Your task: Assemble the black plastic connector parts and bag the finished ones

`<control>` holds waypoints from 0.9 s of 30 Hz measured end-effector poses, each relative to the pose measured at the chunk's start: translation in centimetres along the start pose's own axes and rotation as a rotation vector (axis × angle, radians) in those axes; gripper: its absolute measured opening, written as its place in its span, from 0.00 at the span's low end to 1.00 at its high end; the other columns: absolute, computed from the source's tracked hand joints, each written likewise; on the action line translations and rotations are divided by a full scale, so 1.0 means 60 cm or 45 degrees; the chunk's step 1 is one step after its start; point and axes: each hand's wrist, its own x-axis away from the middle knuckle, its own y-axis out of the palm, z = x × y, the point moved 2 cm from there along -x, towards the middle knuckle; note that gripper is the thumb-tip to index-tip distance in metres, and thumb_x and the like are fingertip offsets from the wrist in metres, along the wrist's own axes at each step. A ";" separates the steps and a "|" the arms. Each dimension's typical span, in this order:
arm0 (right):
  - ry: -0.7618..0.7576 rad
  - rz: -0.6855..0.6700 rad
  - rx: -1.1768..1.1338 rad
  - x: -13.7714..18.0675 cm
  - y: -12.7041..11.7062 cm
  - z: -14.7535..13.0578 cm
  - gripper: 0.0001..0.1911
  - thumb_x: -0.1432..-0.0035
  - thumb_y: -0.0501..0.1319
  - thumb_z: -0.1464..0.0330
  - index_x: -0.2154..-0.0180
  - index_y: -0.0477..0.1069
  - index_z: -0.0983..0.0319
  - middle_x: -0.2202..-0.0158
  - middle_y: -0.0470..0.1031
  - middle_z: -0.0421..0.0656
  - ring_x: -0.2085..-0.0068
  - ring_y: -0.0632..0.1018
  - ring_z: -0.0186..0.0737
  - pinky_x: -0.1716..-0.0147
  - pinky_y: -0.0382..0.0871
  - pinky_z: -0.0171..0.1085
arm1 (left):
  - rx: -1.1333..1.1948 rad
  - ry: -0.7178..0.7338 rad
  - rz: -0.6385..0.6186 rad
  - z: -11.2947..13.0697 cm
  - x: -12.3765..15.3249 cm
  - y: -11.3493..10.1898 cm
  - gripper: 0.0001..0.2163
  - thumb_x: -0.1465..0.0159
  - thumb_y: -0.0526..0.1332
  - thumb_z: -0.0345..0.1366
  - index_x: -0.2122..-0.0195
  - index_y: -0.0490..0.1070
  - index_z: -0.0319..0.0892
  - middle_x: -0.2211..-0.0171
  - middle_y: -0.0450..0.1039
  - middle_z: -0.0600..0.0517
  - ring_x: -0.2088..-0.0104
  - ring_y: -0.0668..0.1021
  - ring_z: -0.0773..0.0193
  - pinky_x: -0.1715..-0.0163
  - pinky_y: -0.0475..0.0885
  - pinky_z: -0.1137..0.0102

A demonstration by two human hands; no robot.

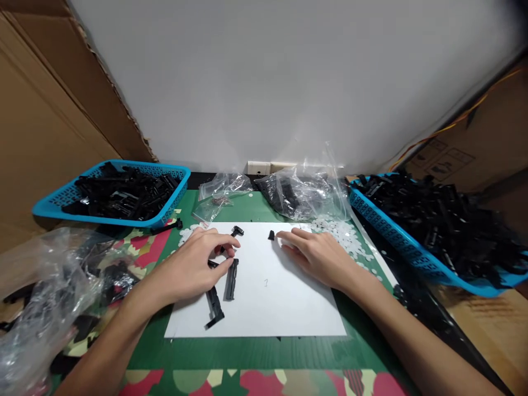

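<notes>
My left hand point(201, 263) hovers over the left half of a white sheet of paper point(289, 308), its thumb and index finger curved with a gap between them. Around it lie black plastic parts: one straight strip point(231, 279) by the thumb, a longer piece with a bent end point(214, 308) partly under the palm, and one with a T-shaped end point(236, 231) beyond the fingers. My right hand point(315, 254) rests palm down on the paper, fingers stretched out. Its index fingertip is at a small black piece point(271, 235); whether they touch is unclear.
Blue baskets of black parts stand at left point(169, 206) and right point(388, 234). Clear plastic bags point(307, 192) lie at the back near the wall. White discs point(340, 234) are scattered beside the paper. Another crumpled plastic bag point(49, 308) is at the left.
</notes>
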 end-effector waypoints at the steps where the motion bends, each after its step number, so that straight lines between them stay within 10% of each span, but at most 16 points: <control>1: 0.022 0.018 -0.011 0.002 -0.001 0.007 0.15 0.26 0.54 0.65 0.45 0.76 0.55 0.60 0.81 0.46 0.75 0.72 0.34 0.73 0.52 0.37 | 0.009 -0.002 -0.015 0.003 0.001 -0.001 0.11 0.34 0.63 0.36 0.53 0.82 0.48 0.60 0.82 0.49 0.60 0.80 0.55 0.58 0.76 0.64; 20: 0.471 0.195 0.096 0.026 -0.046 0.090 0.08 0.33 0.62 0.69 0.59 0.81 0.55 0.65 0.80 0.40 0.71 0.76 0.38 0.73 0.58 0.36 | 0.055 0.038 -0.054 0.018 -0.007 0.038 0.13 0.29 0.65 0.45 0.46 0.78 0.50 0.52 0.81 0.49 0.52 0.78 0.53 0.51 0.71 0.61; 27: 0.590 0.831 0.165 0.040 -0.088 0.095 0.14 0.30 0.62 0.61 0.46 0.76 0.58 0.56 0.77 0.47 0.66 0.75 0.40 0.68 0.65 0.37 | -0.032 0.171 0.005 0.019 -0.004 0.049 0.13 0.27 0.64 0.42 0.44 0.76 0.48 0.50 0.80 0.49 0.52 0.79 0.54 0.46 0.67 0.59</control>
